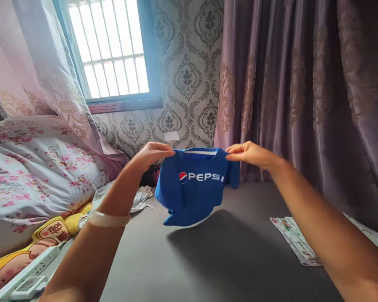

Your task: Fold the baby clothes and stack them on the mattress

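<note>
A small blue T-shirt (197, 195) with a round red, white and blue logo and white "PEPSI" lettering hangs in the air over the grey bed sheet (145, 260). My left hand (154, 154) pinches it at one shoulder, left of the neckline. At the opposite shoulder, my right hand (247, 153) has its thumb and fingers closed on the cloth. Between the two hands the collar is stretched, and the lower hem swings loose, casting a shadow on the sheet. A pale bangle circles my left wrist.
Folded printed cloth (297, 239) lies at the right, partly behind my right forearm. To the left are a floral-covered heap (44, 167), yellow cartoon cushions (55, 228), a white power strip (34, 268) and crumpled light cloth (141, 197). Purple curtains (277, 84) hang behind.
</note>
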A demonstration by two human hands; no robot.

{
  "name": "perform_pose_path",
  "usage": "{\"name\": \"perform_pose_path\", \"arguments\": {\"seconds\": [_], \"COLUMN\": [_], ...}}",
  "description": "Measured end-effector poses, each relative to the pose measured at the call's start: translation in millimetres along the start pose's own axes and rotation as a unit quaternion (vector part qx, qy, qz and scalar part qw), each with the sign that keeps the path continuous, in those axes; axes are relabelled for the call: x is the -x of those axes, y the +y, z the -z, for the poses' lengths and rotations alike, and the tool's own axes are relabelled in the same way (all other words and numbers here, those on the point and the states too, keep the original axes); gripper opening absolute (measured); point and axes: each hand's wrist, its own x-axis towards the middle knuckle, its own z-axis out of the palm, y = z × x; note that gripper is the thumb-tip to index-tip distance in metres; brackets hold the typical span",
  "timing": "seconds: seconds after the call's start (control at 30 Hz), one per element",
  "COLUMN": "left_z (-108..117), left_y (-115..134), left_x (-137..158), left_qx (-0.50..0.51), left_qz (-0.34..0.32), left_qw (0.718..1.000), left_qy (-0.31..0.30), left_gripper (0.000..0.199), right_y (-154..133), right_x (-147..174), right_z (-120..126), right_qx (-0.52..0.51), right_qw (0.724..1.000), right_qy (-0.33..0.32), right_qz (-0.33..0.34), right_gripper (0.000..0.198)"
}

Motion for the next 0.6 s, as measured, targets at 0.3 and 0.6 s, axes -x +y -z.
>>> {"name": "perform_pose_path", "arguments": {"seconds": [0.3, 0.6], "left_z": [-9, -7], "left_y": [5, 2], "left_x": [6, 8], "left_qx": [0.046, 0.093], "left_qz": [0.058, 0.060], "left_qw": [0.987, 0.983], "left_qy": [-0.142, -0.149], "left_gripper": [0.019, 0.027], "right_y": [-24, -17], "right_x": [2, 5], "right_z": [-6, 3], "right_qx": [-0.004, -0.040], "right_qw": [0.997, 0.998], "right_qy": [-0.065, -0.040], "right_qz": [-0.040, -0.033], "right_gripper": [0.039, 0.040]}}
